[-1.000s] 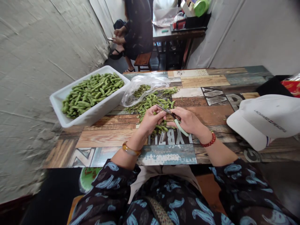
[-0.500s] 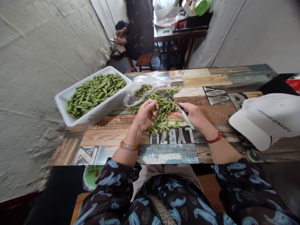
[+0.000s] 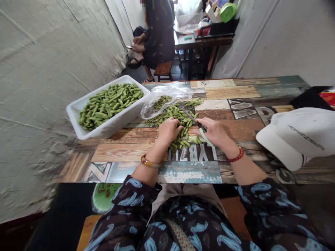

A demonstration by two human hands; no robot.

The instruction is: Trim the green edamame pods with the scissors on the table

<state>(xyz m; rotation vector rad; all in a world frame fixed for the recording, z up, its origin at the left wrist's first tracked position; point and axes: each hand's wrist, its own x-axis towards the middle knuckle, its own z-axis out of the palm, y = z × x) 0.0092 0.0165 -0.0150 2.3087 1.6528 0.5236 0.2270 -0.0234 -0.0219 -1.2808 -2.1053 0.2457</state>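
Green pods (image 3: 180,113) lie in a loose pile on the patterned table (image 3: 125,150). At the pile's near left edge is my left hand (image 3: 169,131), its fingers curled down and closed; whatever they hold is hidden. My right hand (image 3: 213,131) is closed on scissors (image 3: 205,136) with pale green handles, the dark blades pointing up and left over the pods. Behind the pile, a clear plastic bag (image 3: 170,93) lies among small green trimmings (image 3: 161,101). To the left, a white tub (image 3: 112,126) holds many more pods.
A white cap (image 3: 300,134) lies on the table at the right, beside a black item with red on it. Beyond the table a seated person (image 3: 159,31) holds a phone. A second table (image 3: 206,42) behind carries bags and boxes. A wall stands close on the left.
My left hand has turned over and moved right and down onto the pods, its fingers now facing the pile. The scissors have tilted slightly. The whole view has shifted a little.
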